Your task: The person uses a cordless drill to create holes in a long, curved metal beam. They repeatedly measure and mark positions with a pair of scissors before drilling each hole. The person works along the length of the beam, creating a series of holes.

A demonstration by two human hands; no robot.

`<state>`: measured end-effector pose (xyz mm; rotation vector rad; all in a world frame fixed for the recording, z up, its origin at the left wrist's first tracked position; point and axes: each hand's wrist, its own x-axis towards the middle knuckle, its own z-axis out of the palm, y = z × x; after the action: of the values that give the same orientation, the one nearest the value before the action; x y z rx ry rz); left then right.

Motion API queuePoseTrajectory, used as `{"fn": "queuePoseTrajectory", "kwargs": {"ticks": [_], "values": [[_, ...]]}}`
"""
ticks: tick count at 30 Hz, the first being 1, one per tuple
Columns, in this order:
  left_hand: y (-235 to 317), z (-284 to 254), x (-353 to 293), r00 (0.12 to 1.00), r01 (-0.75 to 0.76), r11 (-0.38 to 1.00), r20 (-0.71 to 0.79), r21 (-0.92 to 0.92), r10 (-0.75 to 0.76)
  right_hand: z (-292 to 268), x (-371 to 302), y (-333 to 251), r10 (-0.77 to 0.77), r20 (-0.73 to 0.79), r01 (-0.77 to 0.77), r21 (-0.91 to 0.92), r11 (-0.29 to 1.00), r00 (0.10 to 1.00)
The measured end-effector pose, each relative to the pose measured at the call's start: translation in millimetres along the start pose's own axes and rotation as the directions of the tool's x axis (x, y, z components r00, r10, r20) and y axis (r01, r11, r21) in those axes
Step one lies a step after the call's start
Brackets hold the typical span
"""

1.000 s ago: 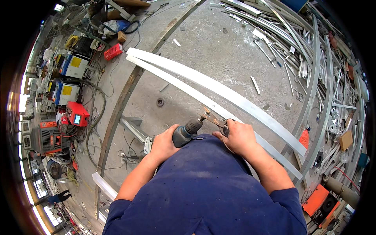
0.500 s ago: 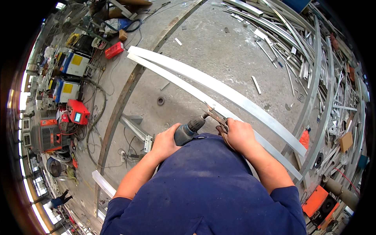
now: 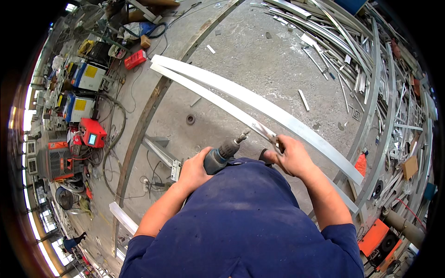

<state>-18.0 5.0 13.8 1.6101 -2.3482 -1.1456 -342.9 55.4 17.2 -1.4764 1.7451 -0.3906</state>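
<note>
My left hand is wrapped round a blue and black power drill, held against the front of my dark blue shirt. Its chuck points up and to the right, with a metal bit in it. In my right hand is a pair of scissors, its blades smeared by motion and a dark handle loop showing by my thumb. The blades point toward a long white metal bar; whether they touch it I cannot tell. A wider white bar lies just beyond, angled close to the first.
A dark steel beam crosses under the bars' far-left end; a grey rail runs along the right. Scrap metal strips heap at the upper right. Welding machines and cables stand left. An orange machine sits lower right.
My right hand has moved slightly right and up, and the scissors have come away from the drill bit toward the bar. The bit now shows fully; the drill has tipped slightly.
</note>
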Motion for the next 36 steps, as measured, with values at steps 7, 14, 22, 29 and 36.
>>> {"fn": "queuePoseTrajectory", "kwargs": {"ticks": [7, 14, 22, 29, 36], "values": [[0.3, 2.8, 1.9, 0.997, -0.077, 0.995, -0.002, 0.061, 0.077, 5.4, -18.7, -13.8, 0.002, 0.152, -0.009, 0.043, 0.999, 0.988], [-1.5, 1.1, 4.0, 0.996, -0.089, 0.996, 0.022, 0.017, 0.088, 13.9, -12.6, 4.2, -0.096, 0.063, 0.103, -0.111, 0.989, 0.993], [0.6, -2.1, 11.6, 0.989, -0.075, 0.981, 0.109, -0.18, 0.096, 17.2, 33.2, 32.5, -0.588, -0.238, 0.571, -0.145, 0.808, 0.773], [3.5, 5.6, 3.4, 0.995, -0.086, 0.993, -0.047, 0.084, 0.09, 4.5, -17.0, -3.0, 0.008, 0.263, -0.062, 0.197, 0.978, 0.965], [7.1, 11.2, 4.9, 0.989, -0.11, 0.97, -0.069, 0.215, 0.127, -10.8, -14.8, -19.8, 0.156, 0.31, -0.183, 0.06, 0.981, 0.938]]}}
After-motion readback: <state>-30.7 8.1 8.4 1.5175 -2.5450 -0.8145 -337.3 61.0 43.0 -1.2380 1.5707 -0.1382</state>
